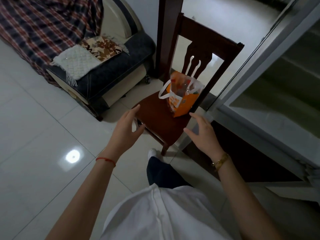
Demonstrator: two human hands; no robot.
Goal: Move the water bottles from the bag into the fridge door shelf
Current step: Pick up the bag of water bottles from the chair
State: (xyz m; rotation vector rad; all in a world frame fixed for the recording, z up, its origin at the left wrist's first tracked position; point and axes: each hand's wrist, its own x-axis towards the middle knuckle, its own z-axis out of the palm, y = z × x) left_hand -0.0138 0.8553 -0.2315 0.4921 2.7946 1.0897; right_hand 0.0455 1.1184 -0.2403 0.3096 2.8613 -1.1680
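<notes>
An orange and clear plastic bag (181,96) with white handles stands upright on the seat of a dark wooden chair (155,118), against its backrest. Through the clear part I make out something inside, but bottles cannot be told apart. My left hand (128,125) hovers over the seat's front left corner, fingers spread, holding nothing. My right hand (202,134) hovers at the seat's front right edge, just below the bag, also with fingers apart and empty. Neither hand touches the bag. A grey-framed door (277,70) on the right may belong to the fridge.
A sofa (97,78) with a plaid blanket and small cloths stands left of the chair. A dark wooden post (168,32) rises behind the chair. Glossy white floor tiles (43,135) lie at the left. My leg and white shoe (153,153) are near the chair's front leg.
</notes>
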